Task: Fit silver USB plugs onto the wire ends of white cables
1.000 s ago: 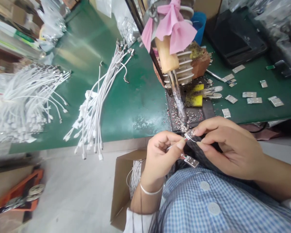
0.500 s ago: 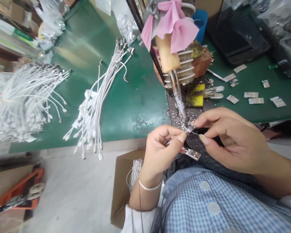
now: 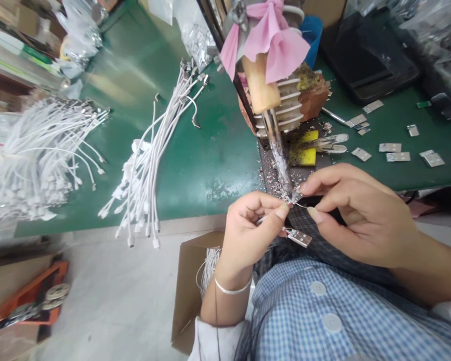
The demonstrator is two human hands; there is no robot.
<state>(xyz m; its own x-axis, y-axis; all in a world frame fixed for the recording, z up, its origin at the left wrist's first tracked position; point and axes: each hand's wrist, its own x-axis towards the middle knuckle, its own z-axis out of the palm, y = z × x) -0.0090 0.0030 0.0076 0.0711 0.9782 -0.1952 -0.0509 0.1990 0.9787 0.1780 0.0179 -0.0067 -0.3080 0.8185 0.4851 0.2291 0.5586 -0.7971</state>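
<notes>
My left hand is closed in a pinch on the end of a white USB cable, where thin coloured wires show. A metal USB plug on short wires sticks out below its thumb. My right hand pinches a small USB connector by its far edge with the fingertips. A thin pale strand reaches toward its thumb; whether it is wire or solder I cannot tell. Right above the wire ends is the tip of a soldering iron, fixed point-down with a wooden handle and pink cloth.
White cables lie bundled on the green bench, with a bigger pile at left. Loose USB connectors are scattered at right near a yellow sponge and a dark tablet-like device. A cardboard box stands below.
The connector in my right hand has tilted slightly and sits closer against the iron's tip. Both hands have otherwise barely moved.
</notes>
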